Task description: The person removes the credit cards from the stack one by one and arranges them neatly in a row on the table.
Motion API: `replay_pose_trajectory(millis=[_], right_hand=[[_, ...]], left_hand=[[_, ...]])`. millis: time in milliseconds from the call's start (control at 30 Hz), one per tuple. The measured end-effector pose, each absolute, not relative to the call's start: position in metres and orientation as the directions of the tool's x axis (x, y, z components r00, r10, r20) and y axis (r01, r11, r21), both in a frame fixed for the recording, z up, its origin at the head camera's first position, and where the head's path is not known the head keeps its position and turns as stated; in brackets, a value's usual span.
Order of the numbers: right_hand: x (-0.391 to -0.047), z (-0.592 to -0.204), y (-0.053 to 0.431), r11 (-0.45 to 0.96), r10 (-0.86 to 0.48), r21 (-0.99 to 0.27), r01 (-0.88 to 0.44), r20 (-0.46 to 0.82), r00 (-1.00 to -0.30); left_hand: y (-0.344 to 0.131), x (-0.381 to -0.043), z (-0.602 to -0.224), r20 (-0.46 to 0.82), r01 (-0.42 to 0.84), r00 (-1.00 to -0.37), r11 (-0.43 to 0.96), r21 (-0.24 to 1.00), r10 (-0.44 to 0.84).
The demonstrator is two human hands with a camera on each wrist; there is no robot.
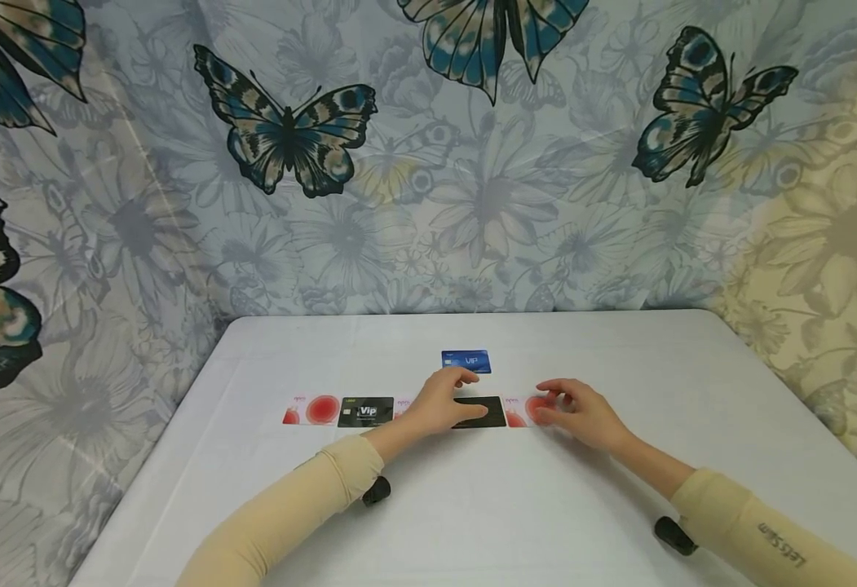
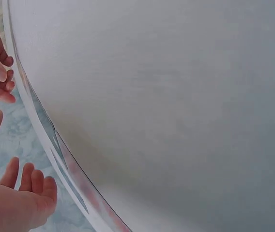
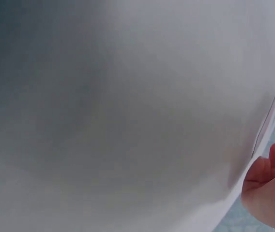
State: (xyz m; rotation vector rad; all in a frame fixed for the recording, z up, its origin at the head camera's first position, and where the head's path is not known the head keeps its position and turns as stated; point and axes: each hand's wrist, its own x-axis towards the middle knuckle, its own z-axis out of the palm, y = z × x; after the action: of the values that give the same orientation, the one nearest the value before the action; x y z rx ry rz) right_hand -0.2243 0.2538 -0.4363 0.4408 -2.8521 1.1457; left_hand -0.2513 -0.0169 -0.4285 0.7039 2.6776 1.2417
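Over a row of flat cards, my left hand (image 1: 441, 403) hovers with fingers loosely bent and thumb apart. Its thumb overlaps a black card (image 1: 497, 414), and its palm hides much of a pink-and-white card (image 1: 401, 405). My right hand (image 1: 582, 414) is at the row's right end, thumb and fingers loosely bent above a white card with red circles (image 1: 514, 418), nothing seen between them. Behind the left fingertips lies a blue VIP card (image 1: 466, 360). Farther left in the row are a black Vip card (image 1: 366, 412) and another red-circle card (image 1: 321, 410).
The cards lie on a white-covered table (image 1: 252, 505). A butterfly-patterned cloth (image 1: 487, 204) hangs behind and beside it. Black wrist devices show under the left sleeve (image 1: 303, 497) and the right sleeve (image 1: 751, 522).
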Motion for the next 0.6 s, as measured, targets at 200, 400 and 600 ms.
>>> replay_pose_trajectory(millis=[200, 400, 600], right_hand=[[-0.224, -0.436, 0.239, 0.655, -0.248, -0.709, -0.262, 0.126, -0.961], [-0.225, -0.435, 0.224, 0.616, -0.24, -0.75, -0.242, 0.114, -0.964], [-0.225, -0.434, 0.208, 0.555, -0.265, -0.797, -0.239, 0.103, -0.959]], left_hand=[[-0.033, -0.247, -0.428, 0.102, 0.332, -0.903, 0.525, 0.784, 0.418], [-0.047, -0.244, -0.426, 0.104, 0.287, -0.913, 0.44, 0.851, 0.395], [-0.059, -0.238, -0.428, 0.094, 0.25, -0.922, 0.395, 0.884, 0.374]])
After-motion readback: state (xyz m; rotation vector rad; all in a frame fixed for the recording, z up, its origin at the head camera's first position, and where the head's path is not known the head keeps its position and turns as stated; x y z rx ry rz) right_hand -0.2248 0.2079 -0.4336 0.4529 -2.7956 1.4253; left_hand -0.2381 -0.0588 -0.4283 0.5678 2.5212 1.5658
